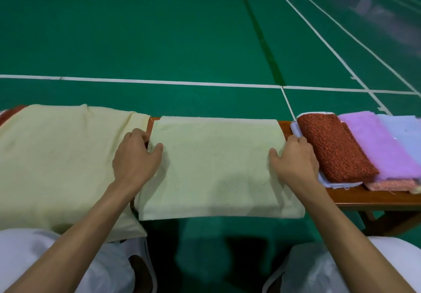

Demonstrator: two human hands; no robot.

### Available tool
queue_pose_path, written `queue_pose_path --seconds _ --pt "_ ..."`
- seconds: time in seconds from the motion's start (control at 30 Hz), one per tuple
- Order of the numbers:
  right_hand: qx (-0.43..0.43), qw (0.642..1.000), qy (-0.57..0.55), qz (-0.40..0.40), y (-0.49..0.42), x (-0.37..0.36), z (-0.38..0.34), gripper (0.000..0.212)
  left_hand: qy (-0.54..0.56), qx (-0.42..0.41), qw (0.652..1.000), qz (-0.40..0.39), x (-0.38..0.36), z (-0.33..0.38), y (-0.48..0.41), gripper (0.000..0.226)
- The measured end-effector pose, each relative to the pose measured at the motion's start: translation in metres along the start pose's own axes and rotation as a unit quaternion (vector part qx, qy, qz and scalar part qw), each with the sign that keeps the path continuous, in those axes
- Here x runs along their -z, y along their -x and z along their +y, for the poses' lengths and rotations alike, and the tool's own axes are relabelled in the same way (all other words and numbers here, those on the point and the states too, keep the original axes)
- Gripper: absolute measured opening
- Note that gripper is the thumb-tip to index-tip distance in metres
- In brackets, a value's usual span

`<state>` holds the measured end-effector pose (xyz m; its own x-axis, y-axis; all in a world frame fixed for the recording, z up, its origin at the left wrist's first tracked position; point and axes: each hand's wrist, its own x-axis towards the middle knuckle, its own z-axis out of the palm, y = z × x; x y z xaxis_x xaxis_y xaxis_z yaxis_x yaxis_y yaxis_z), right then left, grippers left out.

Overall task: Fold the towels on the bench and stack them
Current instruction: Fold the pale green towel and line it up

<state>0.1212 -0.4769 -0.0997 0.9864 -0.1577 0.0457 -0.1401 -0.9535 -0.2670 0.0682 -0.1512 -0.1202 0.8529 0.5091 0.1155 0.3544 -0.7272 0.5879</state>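
Green court floor (159,30) fills the upper frame. At left lies the spread cream towel (57,160); mid-frame the pale towel (216,167) drapes the counter (376,198), near edge overhanging, so a tug could slide it off. The folded stack (337,147) at right crowds my right hand (296,158); it and my left hand (134,156) each pinch a side edge.

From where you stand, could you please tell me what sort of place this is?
Probably an indoor sports hall, perhaps a badminton court: a green floor marked with white court lines, and a wooden bench carrying the folded towel and other towels.
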Motion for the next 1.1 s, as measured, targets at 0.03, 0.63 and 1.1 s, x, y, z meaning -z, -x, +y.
queue_pose_path --seconds 0.03,0.63,1.1 --pt "-0.007 1.0 0.018 -0.01 -0.001 0.001 -0.001 0.032 -0.007 0.013 1.0 -0.006 0.0 0.0 -0.001 0.032" --pt "-0.034 0.838 -0.535 -0.106 -0.015 0.041 0.013 0.062 0.362 0.143 0.902 -0.187 0.052 0.014 -0.021 0.011" --pt "0.13 0.914 -0.374 -0.088 -0.015 0.1 0.052 0.027 0.252 -0.099 0.936 -0.227 0.102 0.007 -0.023 0.032"
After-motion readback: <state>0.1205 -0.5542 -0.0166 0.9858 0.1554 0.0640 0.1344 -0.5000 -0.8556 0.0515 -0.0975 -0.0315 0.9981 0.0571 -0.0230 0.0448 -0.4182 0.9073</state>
